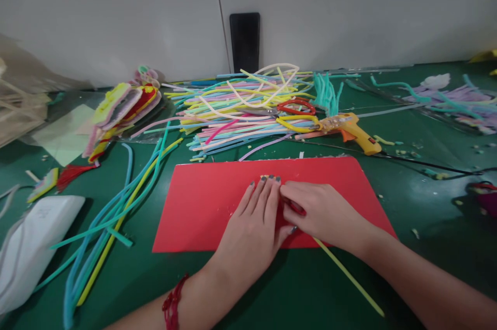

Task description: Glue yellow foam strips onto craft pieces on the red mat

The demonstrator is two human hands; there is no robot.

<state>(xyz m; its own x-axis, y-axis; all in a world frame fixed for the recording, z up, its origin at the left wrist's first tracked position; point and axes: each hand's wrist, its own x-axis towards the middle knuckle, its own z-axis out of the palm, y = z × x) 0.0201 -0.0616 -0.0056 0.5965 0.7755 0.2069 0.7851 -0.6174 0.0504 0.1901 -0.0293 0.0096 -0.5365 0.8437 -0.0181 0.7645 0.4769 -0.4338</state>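
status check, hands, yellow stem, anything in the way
Left hand palm-down over red board. Right hand beside it, fingers curled; grip unclear. Yellow stem trails from beneath right hand. Glue gun beyond board, clear of hands.

A red, multi-strand cord bracelet [174,303] with a small bead or knot circles the left wrist [200,288]. Beyond the bracelet, the slender-fingered left hand [252,226] has dark grey painted fingernails [278,178]. Right of the bracelet, the right forearm [419,273] is bare.

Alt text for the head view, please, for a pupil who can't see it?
A flat left hand and curled right hand work over a red board; a yellow pipe cleaner extends below the right. Beyond lie pastel pipe cleaners, scissors and a glue gun.
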